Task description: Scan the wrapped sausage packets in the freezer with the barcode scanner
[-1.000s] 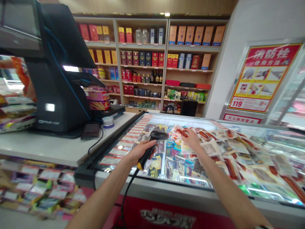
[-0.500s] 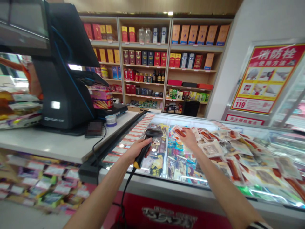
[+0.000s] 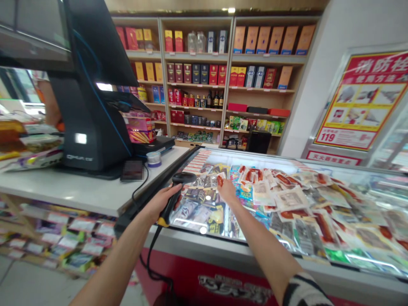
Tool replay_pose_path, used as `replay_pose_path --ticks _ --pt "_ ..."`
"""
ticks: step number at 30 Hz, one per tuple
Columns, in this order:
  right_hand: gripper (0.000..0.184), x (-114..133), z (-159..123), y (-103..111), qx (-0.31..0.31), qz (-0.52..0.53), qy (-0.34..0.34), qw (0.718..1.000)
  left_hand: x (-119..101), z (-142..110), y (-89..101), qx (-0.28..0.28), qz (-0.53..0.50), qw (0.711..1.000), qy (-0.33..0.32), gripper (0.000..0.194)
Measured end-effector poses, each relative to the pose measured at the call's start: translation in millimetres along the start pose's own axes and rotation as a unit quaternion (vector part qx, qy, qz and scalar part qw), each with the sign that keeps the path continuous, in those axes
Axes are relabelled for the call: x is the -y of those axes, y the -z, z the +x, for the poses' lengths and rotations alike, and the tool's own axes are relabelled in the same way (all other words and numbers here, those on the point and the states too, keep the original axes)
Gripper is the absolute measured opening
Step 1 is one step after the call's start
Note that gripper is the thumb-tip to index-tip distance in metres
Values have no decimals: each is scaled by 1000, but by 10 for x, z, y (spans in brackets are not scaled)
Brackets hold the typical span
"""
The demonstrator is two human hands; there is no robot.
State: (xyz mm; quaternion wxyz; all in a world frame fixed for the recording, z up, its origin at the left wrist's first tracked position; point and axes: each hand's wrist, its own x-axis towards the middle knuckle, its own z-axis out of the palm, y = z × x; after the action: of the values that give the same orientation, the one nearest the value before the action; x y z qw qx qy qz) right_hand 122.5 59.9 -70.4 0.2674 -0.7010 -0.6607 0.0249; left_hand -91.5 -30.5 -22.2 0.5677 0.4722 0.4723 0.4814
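My left hand (image 3: 160,201) is wrapped round the handle of a black and yellow barcode scanner (image 3: 184,177), its head pointing toward my right hand and its cable hanging down. In my right hand (image 3: 228,192) is a small packaged sausage (image 3: 220,180), pinched by the fingers just right of the scanner's head. Both hands are above the glass top of a chest freezer (image 3: 229,255). Right of my right hand, many flat packs of sausages and other vacuum-packed food (image 3: 291,199) lie spread on the glass. Coloured bags show through the glass below.
On the left a white counter (image 3: 79,196) carries a black checkout terminal (image 3: 86,123), a tape roll (image 3: 154,159) and snack packs. Shelves (image 3: 197,59) of boxes and bottles line the back wall. Another person's arm (image 3: 49,102) shows behind the terminal.
My right hand has moved left with the packaged sausage, away from the spread packs. My left hand and the scanner have also shifted left. The view has turned slightly.
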Motion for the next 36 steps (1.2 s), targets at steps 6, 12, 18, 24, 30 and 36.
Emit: replay_pose_path --ticks 6,12,18,24,30,36 --pt "33 129 6 88 10 -12 46 999 10 -21 -12 19 -5 1000 9 32" --pt "38 -599 281 482 -137 -78 -82 984 13 -12 -372 83 -7 996 -17 31" --pt "31 -937 445 449 -117 -101 -85 984 83 218 -794 111 -36 992 -47 32" --pt "33 -1040 368 520 -157 -51 -37 986 -79 605 -1083 146 -44 986 -65 36" --pt "38 -1231 310 672 -221 64 -24 973 -97 788 -1162 181 -32 981 -67 34" --pt "30 -1382 509 668 -222 271 -42 936 -12 852 -1048 244 -15 968 -60 33"
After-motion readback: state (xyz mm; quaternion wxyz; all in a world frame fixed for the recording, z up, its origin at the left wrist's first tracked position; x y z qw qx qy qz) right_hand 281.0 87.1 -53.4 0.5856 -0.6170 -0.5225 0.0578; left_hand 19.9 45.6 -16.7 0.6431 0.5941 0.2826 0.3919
